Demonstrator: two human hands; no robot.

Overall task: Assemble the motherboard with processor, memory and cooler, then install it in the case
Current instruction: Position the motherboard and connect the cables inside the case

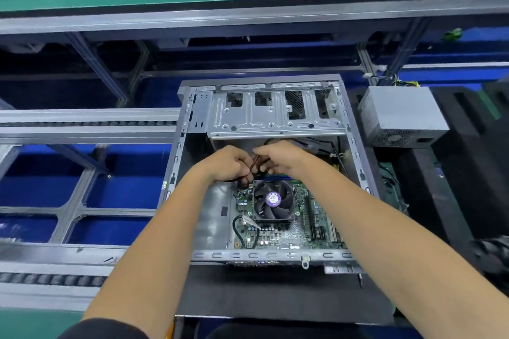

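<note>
Motherboard (278,231) already sits inside the open case (355,151), cooler fan (272,199) mounted on it, near-centre of the case floor. Memory not clearly visible, maybe under the hands. Both hands meet just beyond the fan, at the far edge of the board, under the drive cage (275,113). Left hand (225,164) has fingers curled, pinching thin dark wires (254,162); right hand (278,155) is curled over the same bundle, fingertips hidden, so the exact grip cannot be told. Step looks like cabling: front-panel or power leads being sorted or plugged at the board's far edge, with board placement done. Next move likely calls for lining a small plug up with its header and pressing straight down, careful not to bend pins or snag fan blades. Power supply (399,115) sits outside the case, far right, not yet fitted. Steel rack frame (82,121) at left.
</note>
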